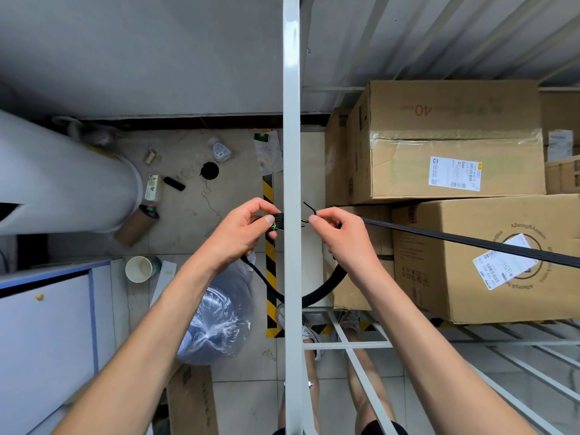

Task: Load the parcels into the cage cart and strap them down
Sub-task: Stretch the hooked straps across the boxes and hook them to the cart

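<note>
– Left hand, what's it on?
– Thumb and fingertips pinch a bunched end of the black strap, tight against the left side of the cart's white post.
– And the right hand?
– Just right of that post, thumb and forefinger clamped on the shank of a black wire hook; the curved tip sticks up above the thumb.
– Where does the strap run?
– From the right hand it stretches taut to the right, over the near parcel, and leaves the picture. A slack loop hangs below both hands, passing behind the post.
– Parcels?
– Inside the cage cart, on its right side. The far parcel sits higher, taped, with a white label; the near one lies against it, with its own label. More cartons show behind them.
– Outside the cart?
– Left, on the floor: a clear plastic bag, a paper cup, a big white roll, and yellow-black tape.
</note>
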A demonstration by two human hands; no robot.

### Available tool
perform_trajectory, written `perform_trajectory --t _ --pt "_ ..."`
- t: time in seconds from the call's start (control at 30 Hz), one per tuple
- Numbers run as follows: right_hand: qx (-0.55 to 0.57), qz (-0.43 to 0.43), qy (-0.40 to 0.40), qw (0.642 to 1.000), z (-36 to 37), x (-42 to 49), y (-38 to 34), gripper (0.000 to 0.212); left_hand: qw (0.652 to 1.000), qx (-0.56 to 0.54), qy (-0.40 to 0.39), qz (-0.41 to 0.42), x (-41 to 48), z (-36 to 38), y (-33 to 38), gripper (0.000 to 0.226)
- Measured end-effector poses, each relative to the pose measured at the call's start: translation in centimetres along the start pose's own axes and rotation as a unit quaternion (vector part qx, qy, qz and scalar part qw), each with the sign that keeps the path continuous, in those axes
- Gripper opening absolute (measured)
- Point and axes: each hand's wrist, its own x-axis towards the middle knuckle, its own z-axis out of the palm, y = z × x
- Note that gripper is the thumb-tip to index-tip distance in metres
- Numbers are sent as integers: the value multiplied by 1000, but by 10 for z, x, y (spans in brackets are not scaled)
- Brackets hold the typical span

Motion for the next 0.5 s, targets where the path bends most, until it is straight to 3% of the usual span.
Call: perform_trajectory --t 0.07,0.17,0.23,0.3,0.37,0.5 --pt "26 12 -1 1000 0 0 -3 12 1000 23 7 -2 -2 2 4 15" --pt "43 23 10 999 -2 -4 -6 13 976 189 99 41 -10 10 12 30" --pt "53 23 27 998 -6 -8 -6 13 928 296 192 124 -21 17 24 40" --pt "52 17 44 998 -13 -12 -5 14 865 391 214 230 -27 25 43 40" --pt "55 7 57 997 -23 -17 -3 15 785 526 172 279 -19 36 60 34" --pt "84 -3 83 993 -40 -23 -2 14 679 707 15 198 8 60 90 44"
